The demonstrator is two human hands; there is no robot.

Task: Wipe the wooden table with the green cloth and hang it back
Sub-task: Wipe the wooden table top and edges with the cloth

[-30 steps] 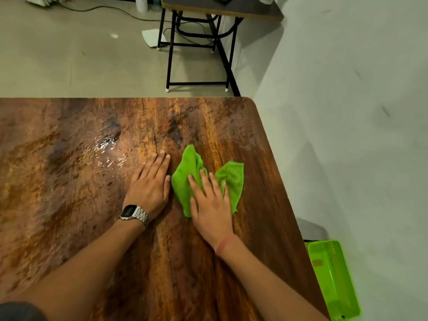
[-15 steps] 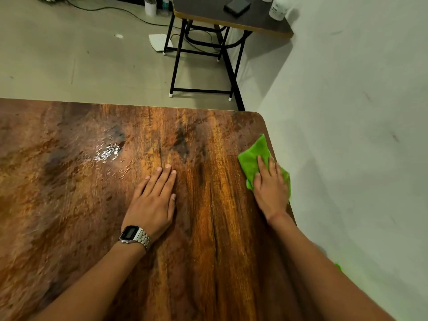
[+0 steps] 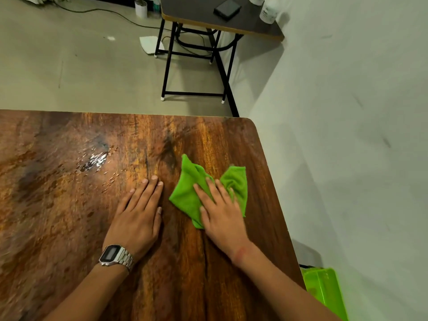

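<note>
Watch (image 3: 115,254): a metal band on the left wrist, nearest to me; its dark face shows nothing I can read.
Left hand (image 3: 136,214): flat and spread on the counter (image 3: 58,205), palm down, holding nothing; I judge it a brace.
Right hand (image 3: 220,212): laid flat with fingers spread, pinning the cloth (image 3: 187,193) to the wood; it presses and does not pinch.
Cloth place: on the counter near its right edge, just right of the left hand and apart from it, with corners sticking out beyond the fingers.
Cloth handling: it looks soft, light and limp, crumpled into folds, likely to bunch or slide under a loose palm; no risk of breaking.
Where to hold: for wiping, I would keep the palm over the middle; for hanging, I would pinch a free corner or edge so that it drapes.
Wet patch (image 3: 95,161): shiny droplets farther out to the left, well apart from the cloth; by my reckoning wiping is not finished.
Bin (image 3: 324,290): green plastic, low at the right, past the counter's edge; no label legible.
Far table (image 3: 208,22): dark top on black legs, carrying a dark flat thing and a white bottle (image 3: 268,12) whose print is too small to read.
Hanging place: not in view.
</note>
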